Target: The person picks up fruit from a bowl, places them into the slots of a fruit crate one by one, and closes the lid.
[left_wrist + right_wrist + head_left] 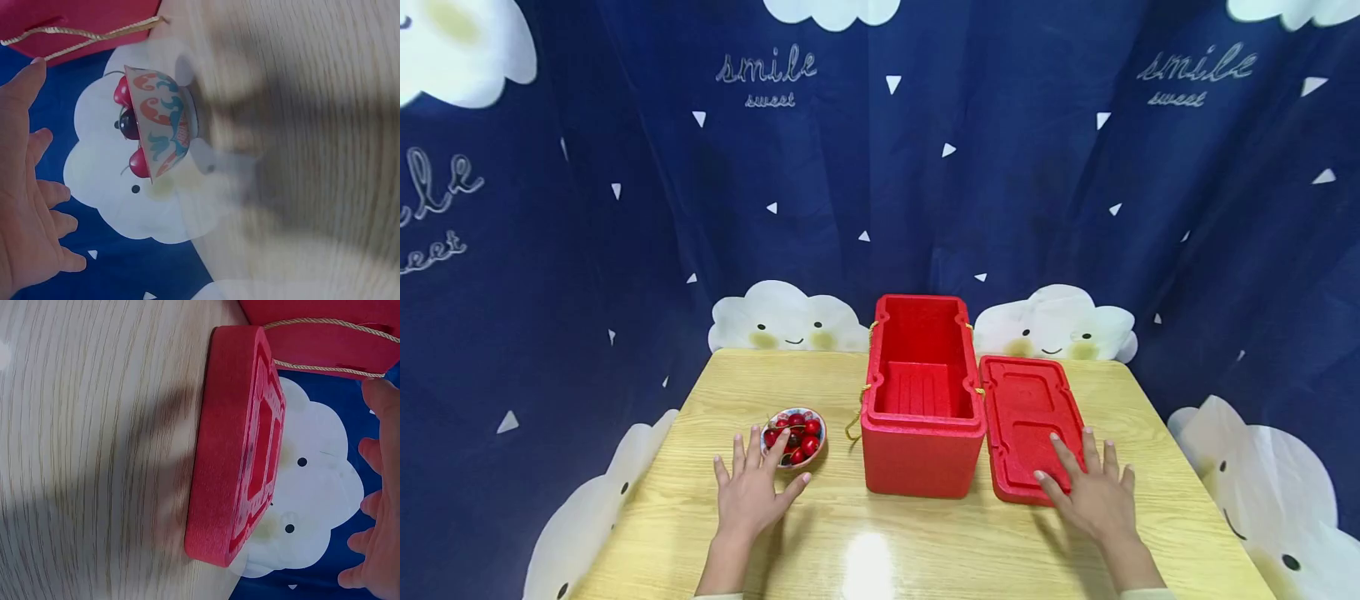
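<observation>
A small patterned bowl (164, 119) of dark red cherries (796, 437) stands on the left of the table. Above its near side, my left hand (751, 492) hovers with fingers spread, holding nothing. Centre stage is a red foam box (923, 457), lidless, its inside bare, with yellow cord handles (94, 34) along the sides. Right beside it the red lid (1026, 417) lies flat, recessed face up. My right hand (1097, 498) floats over the lid's near right corner, fingers apart and nothing in them; the right wrist view shows the hand above the lid.
The light wood table (700, 550) carries the box, lid and bowl. Behind and around it hangs a dark blue curtain (820, 167) printed with white clouds and triangles, close to the table's back edge.
</observation>
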A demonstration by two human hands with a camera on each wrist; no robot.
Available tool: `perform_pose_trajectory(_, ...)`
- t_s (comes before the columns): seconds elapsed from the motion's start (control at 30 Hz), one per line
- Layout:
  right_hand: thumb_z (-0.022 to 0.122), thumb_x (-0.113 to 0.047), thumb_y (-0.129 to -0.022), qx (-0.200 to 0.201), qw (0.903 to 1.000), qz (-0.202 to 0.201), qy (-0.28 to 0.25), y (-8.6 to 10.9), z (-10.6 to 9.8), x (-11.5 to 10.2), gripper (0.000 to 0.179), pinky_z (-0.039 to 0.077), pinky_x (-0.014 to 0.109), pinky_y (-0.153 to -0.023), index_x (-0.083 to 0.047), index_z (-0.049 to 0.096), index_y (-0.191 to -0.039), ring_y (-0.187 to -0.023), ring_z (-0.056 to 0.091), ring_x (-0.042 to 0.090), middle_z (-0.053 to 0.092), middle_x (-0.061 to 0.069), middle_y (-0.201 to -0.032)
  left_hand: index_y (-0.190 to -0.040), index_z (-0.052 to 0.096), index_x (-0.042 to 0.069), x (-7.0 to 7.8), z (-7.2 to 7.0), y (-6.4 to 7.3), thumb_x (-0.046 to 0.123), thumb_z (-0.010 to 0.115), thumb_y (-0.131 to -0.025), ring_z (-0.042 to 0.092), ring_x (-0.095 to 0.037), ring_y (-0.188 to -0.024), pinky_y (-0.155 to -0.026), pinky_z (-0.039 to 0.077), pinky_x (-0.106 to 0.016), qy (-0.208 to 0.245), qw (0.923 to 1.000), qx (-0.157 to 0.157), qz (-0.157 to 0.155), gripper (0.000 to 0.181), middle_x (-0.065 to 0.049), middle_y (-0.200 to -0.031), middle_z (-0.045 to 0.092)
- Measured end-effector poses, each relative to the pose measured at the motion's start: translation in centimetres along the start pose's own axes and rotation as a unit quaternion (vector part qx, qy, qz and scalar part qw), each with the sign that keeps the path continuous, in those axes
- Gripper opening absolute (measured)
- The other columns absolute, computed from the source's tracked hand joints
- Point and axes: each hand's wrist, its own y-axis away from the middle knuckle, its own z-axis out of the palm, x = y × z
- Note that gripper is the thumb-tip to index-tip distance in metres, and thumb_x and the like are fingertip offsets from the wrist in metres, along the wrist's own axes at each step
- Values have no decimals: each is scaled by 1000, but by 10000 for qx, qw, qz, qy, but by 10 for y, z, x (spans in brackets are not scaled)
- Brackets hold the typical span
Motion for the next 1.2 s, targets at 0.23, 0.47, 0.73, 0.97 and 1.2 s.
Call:
perform_pose_trajectory(0.23,50,-59,-86,127,9996,107,-236,3,3,-8,70,16,73,-87,-15,40,-139,-123,20,57,22,31,-142,-141,42,17,-2,4,5,67,55,-78,10,-47,-133,-97,7,-69,160,9997,103,-170,81,-26,-147,22)
perform_pose_trajectory(0.47,61,-49,-83,774,9951,-19,-618,1,2,-13,66,26,66,-88,-8,47,-133,-121,29,53,31,32,-137,-139,43,12,-4,11,6,64,60,-77,18,-49,-131,-95,14,-70,390,9982,382,-249,83,-28,-143,29)
perform_pose_trajectory(0.73,67,-42,-81,1080,9852,-6,-1329,-4,-1,-24,67,27,65,-89,-4,47,-133,-121,32,51,33,32,-137,-137,44,10,-6,17,5,61,63,-77,21,-48,-130,-96,14,-69,744,9952,447,-461,81,-27,-143,28)
perform_pose_trajectory(0.97,68,-38,-81,1073,9786,102,-1752,-7,-4,-33,67,27,65,-89,-4,46,-134,-122,32,49,32,28,-139,-135,47,7,-6,21,4,59,64,-77,28,-47,-127,-95,17,-68,903,9917,655,-631,80,-27,-141,33)
perform_pose_trajectory(1.2,66,-38,-84,774,9733,385,-2126,-6,-7,-41,68,28,69,-87,-6,41,-139,-123,30,50,29,26,-142,-132,49,4,-4,30,4,53,68,-77,35,-45,-123,-94,24,-65,1216,9861,887,-700,76,-27,-137,38)
